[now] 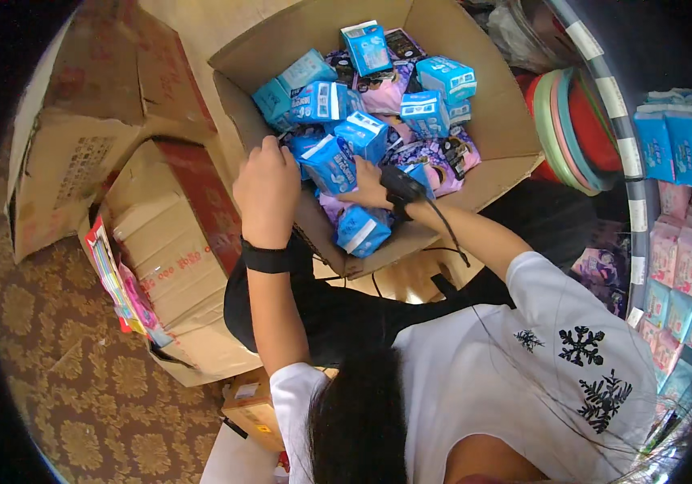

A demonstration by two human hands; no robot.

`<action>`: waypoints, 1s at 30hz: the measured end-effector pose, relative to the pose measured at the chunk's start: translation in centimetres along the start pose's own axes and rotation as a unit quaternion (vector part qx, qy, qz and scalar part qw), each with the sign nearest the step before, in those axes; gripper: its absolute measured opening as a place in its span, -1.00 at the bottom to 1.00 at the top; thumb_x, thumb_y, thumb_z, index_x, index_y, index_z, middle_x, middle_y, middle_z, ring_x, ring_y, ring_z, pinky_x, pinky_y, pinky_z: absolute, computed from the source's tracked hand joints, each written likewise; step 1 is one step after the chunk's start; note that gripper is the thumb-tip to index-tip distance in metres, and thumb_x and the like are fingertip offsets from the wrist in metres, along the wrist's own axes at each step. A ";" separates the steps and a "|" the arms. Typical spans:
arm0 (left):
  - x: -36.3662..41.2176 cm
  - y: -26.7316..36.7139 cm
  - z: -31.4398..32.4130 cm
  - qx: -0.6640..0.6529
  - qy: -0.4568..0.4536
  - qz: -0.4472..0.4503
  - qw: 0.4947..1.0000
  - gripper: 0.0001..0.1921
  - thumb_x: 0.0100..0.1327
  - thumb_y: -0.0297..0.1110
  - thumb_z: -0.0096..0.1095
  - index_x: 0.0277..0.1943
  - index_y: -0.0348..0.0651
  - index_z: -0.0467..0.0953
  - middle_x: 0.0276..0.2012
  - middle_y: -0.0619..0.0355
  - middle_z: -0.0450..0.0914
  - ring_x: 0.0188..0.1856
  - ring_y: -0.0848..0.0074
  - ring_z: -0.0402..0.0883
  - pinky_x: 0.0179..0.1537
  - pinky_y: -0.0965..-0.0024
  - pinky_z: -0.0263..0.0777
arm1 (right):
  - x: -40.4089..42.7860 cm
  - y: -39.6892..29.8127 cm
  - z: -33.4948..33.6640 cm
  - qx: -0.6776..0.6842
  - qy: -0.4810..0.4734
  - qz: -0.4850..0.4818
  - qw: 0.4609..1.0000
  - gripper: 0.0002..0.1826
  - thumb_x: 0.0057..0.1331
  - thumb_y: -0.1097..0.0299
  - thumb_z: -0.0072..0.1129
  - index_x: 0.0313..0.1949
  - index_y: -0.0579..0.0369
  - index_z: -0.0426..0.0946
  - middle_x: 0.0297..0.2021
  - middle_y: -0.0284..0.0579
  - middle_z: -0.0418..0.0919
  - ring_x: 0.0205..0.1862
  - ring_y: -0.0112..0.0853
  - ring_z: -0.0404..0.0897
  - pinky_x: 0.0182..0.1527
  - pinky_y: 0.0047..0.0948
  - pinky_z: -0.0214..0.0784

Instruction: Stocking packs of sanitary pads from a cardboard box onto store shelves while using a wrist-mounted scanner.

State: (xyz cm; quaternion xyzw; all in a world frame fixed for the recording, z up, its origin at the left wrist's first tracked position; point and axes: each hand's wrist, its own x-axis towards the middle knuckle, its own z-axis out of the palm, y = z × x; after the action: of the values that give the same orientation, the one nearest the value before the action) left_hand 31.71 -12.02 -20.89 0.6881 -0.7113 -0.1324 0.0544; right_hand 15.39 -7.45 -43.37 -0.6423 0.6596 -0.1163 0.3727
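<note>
An open cardboard box stands before me, holding several blue soft packs and purple-and-pink packs. My right hand is inside it, with fingers and thumb around the right end of a blue pack. A black strap with a cord circles that wrist. Over the box's left edge is my left hand, back turned up and fingers curled. Its fingertips are hidden, so whether it grips the edge cannot be told. Another blue pack lies just below my right hand, by the near wall.
Closed cardboard cartons stand at the left, with colourful flat packages beside one. On the right, a shelf edge with labels fronts stacked pink and blue packs. Round plastic basins sit near the box's right side.
</note>
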 end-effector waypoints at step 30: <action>0.2 0.9 -1.8 -0.044 0.015 -0.011 0.999 -0.73 0.31 -0.23 -0.09 -0.10 -0.21 0.46 -0.22 -0.17 0.56 -0.16 -0.01 0.54 -0.18 0.06 0.42 | 5.9 -3.5 4.9 -0.241 0.122 -0.178 0.946 -0.18 0.09 0.24 0.14 0.34 -0.06 0.01 0.22 0.12 0.18 0.18 0.08 0.24 0.05 0.18 0.22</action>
State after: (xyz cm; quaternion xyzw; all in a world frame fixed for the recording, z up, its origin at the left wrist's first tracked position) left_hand 31.30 -12.43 -18.91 0.6951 -0.6961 -0.1533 0.0937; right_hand 21.78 -11.91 -46.56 -0.8009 0.5832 -0.0956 0.0966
